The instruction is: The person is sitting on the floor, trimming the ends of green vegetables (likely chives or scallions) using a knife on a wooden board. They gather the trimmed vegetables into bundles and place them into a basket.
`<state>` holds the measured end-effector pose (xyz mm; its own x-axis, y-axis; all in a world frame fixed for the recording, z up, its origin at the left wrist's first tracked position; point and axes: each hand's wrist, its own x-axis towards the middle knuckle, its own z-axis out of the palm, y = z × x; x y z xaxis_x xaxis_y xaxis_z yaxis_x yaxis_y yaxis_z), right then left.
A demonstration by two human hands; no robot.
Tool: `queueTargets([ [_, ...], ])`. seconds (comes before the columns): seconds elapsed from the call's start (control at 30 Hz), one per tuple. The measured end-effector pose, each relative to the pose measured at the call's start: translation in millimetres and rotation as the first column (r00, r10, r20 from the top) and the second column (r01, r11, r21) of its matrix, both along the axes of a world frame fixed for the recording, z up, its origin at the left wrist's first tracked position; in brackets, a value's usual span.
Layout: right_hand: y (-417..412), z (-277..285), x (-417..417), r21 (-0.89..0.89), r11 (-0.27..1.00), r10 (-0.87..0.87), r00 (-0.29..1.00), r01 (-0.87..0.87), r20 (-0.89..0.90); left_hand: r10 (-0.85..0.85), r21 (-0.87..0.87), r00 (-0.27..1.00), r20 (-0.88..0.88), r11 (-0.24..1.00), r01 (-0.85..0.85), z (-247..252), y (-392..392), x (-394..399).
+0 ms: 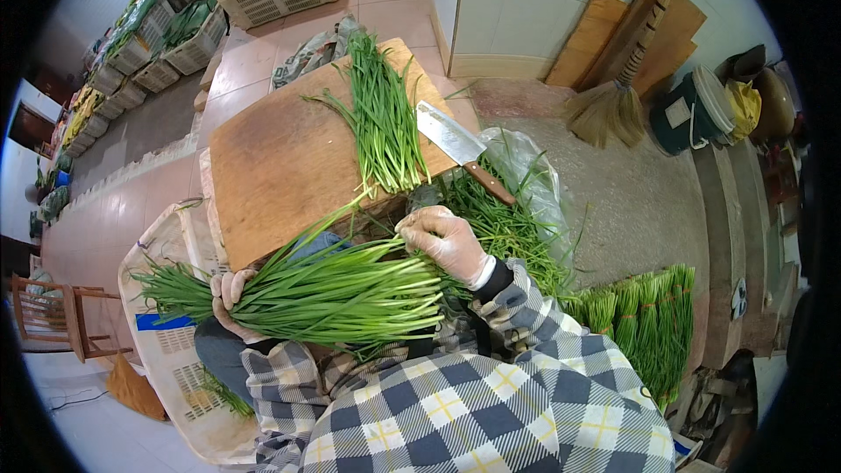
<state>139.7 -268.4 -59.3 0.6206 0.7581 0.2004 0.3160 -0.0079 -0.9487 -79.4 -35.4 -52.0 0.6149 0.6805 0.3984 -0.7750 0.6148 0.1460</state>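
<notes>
A thick bunch of garlic chives (341, 289) lies across my lap, its pale stem ends towards the right. My left hand (233, 302), in a thin glove, grips the bunch near its leafy end. My gloved right hand (441, 242) pinches at the upper stem ends with thumb and fingers; whether a single stalk is between them is too small to tell. Beyond, a second pile of chives (387, 121) rests on a wooden board (282, 157). A cleaver (453, 135) lies at the board's right edge, its wooden handle sticking out over the side.
Loose chives (506, 226) fill a clear plastic bag (532, 171) right of the board. Tied chive bundles (647, 322) stand on the floor at right. A white plastic crate (154, 381) sits at my left. A straw broom (614, 105) and a lidded bucket (683, 115) are by the wall.
</notes>
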Motion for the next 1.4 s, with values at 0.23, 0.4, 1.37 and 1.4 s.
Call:
queueTargets([
  [0.23, -11.6, -13.3, -4.0, -0.152, 0.965, -0.198, 0.974, 0.214, 0.112, 0.000, -0.046, 0.999, -0.044, 0.999, -0.002, -9.3, 4.3, -2.7],
  [0.4, -83.7, -41.5, 39.6, -0.553, 0.725, -0.229, 0.901, 0.410, 0.368, 0.023, -0.071, 0.999, -0.026, 0.997, -0.024, -10.2, 5.2, -5.7],
  [1.37, -91.8, -12.3, 15.8, -0.609, 0.714, -0.167, 0.929, 0.344, 0.330, 0.026, -0.043, 0.999, 0.025, 0.999, -0.025, -7.0, 3.3, 3.2],
  [1.4, -87.5, -11.4, 10.1, -0.527, 0.801, -0.286, 0.955, 0.284, 0.079, 0.014, -0.044, 1.000, 0.022, 0.999, -0.013, -5.5, 3.6, 2.9],
])
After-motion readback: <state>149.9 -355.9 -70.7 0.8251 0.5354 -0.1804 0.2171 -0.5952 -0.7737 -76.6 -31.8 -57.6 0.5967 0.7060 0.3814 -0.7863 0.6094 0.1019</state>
